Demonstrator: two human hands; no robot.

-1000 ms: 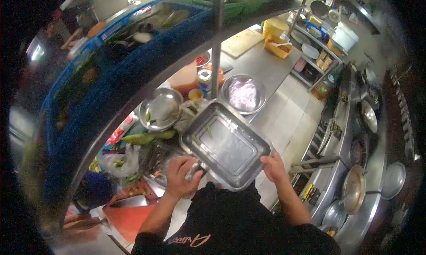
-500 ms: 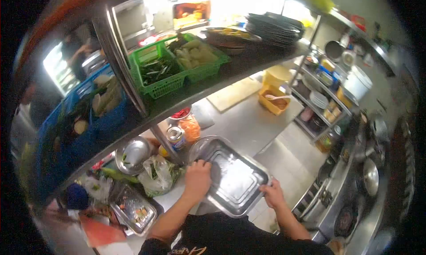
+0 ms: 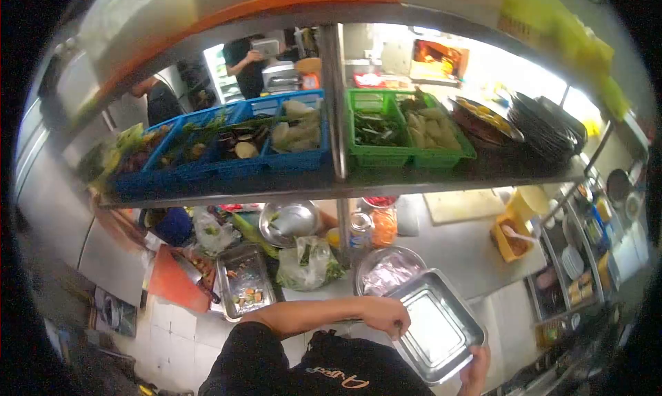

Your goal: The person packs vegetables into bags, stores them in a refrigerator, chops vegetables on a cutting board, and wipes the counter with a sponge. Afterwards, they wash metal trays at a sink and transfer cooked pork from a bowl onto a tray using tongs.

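Note:
A rectangular metal tray [image 3: 452,358] is tilted in front of my body, its shiny inside facing up, with a bright reflection on its floor. My left hand [image 3: 387,318] is closed at the tray's left edge, fingers curled at the rim. At the lower right corner, my right hand [image 3: 476,370] grips the rim. Just beyond the tray is a round metal bowl [image 3: 360,275] holding something shiny and crinkled, partly hidden by the tray. Left of it lies a clear bag of greens [image 3: 308,263].
Over the counter runs a shelf [image 3: 289,191] with blue baskets [image 3: 255,163] and green baskets [image 3: 383,151] of vegetables. A knife [image 3: 200,280] lies on a red board [image 3: 172,282], beside another metal tray [image 3: 222,272] with food pieces. A person [image 3: 241,68] stands behind the shelf.
My view has swung left, bringing more of the blue baskets and the red board into sight. The tray stays between my hands, now clear of more of the round bowl.

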